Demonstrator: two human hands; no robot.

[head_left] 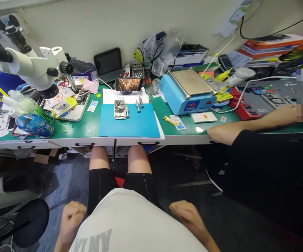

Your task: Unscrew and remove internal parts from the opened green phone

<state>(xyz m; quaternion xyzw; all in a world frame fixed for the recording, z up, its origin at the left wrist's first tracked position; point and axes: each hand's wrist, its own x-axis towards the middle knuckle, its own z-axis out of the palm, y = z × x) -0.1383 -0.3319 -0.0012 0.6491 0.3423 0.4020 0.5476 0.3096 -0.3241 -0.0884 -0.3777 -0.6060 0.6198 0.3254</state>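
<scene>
My left hand [74,217] is curled into a fist beside my lap, away from the bench, with nothing showing in it. On the other side my right hand [186,213] is also closed and looks slightly blurred; no object shows in its fingers. In front of me on the bench lies a blue mat [130,126]. An opened phone [120,110] rests on it with its inner parts exposed. One small screwdriver [127,111] lies against the phone's right side, and two more screwdrivers [138,106] lie farther right. Behind the mat stands a phone with a lit screen [128,84].
A microscope [36,70] and liquid bottles [34,124] stand at the left. Right of the mat is a blue heating plate machine [185,101] with a red display. A co-worker's arm [248,124] rests on the bench at the right. A stool [7,189] is at lower left.
</scene>
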